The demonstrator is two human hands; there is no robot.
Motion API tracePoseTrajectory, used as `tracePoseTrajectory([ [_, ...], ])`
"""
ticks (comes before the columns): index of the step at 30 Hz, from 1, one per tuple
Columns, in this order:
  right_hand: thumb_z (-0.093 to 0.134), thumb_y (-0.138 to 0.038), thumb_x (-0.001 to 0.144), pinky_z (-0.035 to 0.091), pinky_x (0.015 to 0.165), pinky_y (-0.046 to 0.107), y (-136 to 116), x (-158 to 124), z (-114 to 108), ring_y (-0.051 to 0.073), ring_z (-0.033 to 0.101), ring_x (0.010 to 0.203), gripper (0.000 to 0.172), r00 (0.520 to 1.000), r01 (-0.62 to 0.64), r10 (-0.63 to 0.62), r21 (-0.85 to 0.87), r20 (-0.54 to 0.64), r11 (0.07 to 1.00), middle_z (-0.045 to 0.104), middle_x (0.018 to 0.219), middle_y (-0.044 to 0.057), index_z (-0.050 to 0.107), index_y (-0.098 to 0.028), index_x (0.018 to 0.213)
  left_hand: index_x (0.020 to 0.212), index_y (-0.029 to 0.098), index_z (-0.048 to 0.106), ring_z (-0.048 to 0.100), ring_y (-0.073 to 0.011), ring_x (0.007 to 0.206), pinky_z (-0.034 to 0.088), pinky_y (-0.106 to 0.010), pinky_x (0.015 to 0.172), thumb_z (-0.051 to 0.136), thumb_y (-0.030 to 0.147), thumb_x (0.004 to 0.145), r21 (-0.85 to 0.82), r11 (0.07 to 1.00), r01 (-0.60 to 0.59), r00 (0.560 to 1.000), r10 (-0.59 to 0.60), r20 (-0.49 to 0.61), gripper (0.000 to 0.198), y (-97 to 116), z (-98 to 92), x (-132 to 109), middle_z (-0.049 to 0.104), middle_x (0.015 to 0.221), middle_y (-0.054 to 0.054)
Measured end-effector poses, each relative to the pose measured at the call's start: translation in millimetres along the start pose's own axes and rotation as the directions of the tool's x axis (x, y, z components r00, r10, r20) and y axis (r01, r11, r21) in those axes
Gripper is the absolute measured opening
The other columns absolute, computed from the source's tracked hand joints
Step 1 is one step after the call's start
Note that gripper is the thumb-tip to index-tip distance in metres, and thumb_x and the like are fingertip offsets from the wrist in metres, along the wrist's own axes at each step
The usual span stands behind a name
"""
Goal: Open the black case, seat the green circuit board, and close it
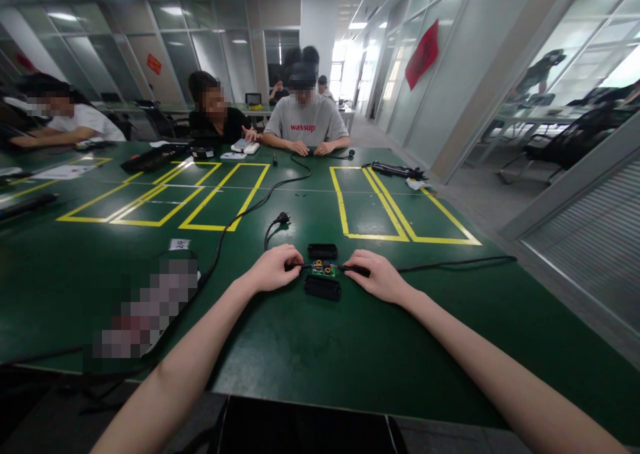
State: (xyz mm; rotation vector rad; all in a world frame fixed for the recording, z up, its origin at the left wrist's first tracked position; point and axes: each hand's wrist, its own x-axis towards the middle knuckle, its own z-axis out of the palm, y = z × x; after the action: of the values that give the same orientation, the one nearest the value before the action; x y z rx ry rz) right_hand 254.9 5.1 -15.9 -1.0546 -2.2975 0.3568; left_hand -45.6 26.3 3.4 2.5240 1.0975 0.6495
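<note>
Between my hands lies a small green circuit board (324, 268) with copper-coloured coils, a black cable joined to each end. My left hand (277, 267) is closed on the left cable, close to the board; that cable loops back to a black power plug (283, 219). On the other side, my right hand (376, 275) is closed round the right cable (450, 263), which runs off across the table. One black plastic case half (323, 251) sits just beyond the board. The other case half (323, 288) is just in front of it.
Yellow tape outlines (373, 237) mark the green table (380, 361). A long blurred object (150, 311) lies at left, near a paper label (180, 244). A long black cable (265, 199) crosses the table. A folded black tripod (397, 171) lies far right; people sit opposite.
</note>
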Motion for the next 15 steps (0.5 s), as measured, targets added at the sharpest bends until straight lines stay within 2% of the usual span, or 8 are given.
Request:
tracePoseTrajectory([
  [6, 0.064, -0.033, 0.093, 0.053, 0.071, 0.034, -18, 1, 2, 0.020, 0.065, 0.078, 0.013, 0.999, -0.038, 0.037, 0.047, 0.029, 0.998, 0.069, 0.088, 0.005, 0.070, -0.022, 0.097, 0.086, 0.017, 0.070, 0.058, -0.0155, 0.071, 0.047, -0.027, 0.070, 0.060, 0.018, 0.082, -0.048, 0.999, 0.012, 1.000, -0.011, 0.022, 0.010, 0, -5.7, -1, 0.065, 0.079, -0.002],
  [9, 0.078, -0.041, 0.081, 0.054, 0.070, 0.033, -25, 3, 8, 0.020, 0.066, 0.079, 0.034, 0.992, -0.126, 0.126, 0.045, 0.009, 0.991, 0.071, 0.093, 0.004, 0.066, -0.022, 0.107, 0.086, 0.017, 0.070, 0.058, -0.0156, 0.071, 0.046, -0.027, 0.069, 0.060, 0.017, 0.083, -0.045, 0.999, 0.016, 1.000, -0.016, 0.016, 0.010, 0, -5.1, -1, 0.064, 0.079, -0.002],
  [11, 0.080, -0.040, 0.078, 0.055, 0.074, 0.034, -26, 5, 11, 0.021, 0.068, 0.083, 0.043, 0.987, -0.163, 0.163, 0.049, -0.001, 0.985, 0.072, 0.098, 0.005, 0.065, -0.022, 0.114, 0.086, 0.017, 0.069, 0.058, -0.0159, 0.071, 0.046, -0.027, 0.069, 0.060, 0.017, 0.082, -0.037, 0.999, 0.017, 1.000, -0.017, 0.004, 0.010, 0, -4.0, 0, 0.064, 0.079, -0.002],
  [15, 0.076, -0.035, 0.080, 0.057, 0.078, 0.036, -24, 7, 14, 0.022, 0.069, 0.087, 0.039, 0.987, -0.158, 0.159, 0.040, -0.013, 0.987, 0.073, 0.101, 0.007, 0.067, -0.021, 0.116, 0.085, 0.017, 0.069, 0.058, -0.0160, 0.071, 0.046, -0.027, 0.069, 0.061, 0.016, 0.082, -0.029, 1.000, 0.009, 1.000, -0.009, -0.013, 0.009, -1, -2.3, 1, 0.063, 0.079, -0.002],
])
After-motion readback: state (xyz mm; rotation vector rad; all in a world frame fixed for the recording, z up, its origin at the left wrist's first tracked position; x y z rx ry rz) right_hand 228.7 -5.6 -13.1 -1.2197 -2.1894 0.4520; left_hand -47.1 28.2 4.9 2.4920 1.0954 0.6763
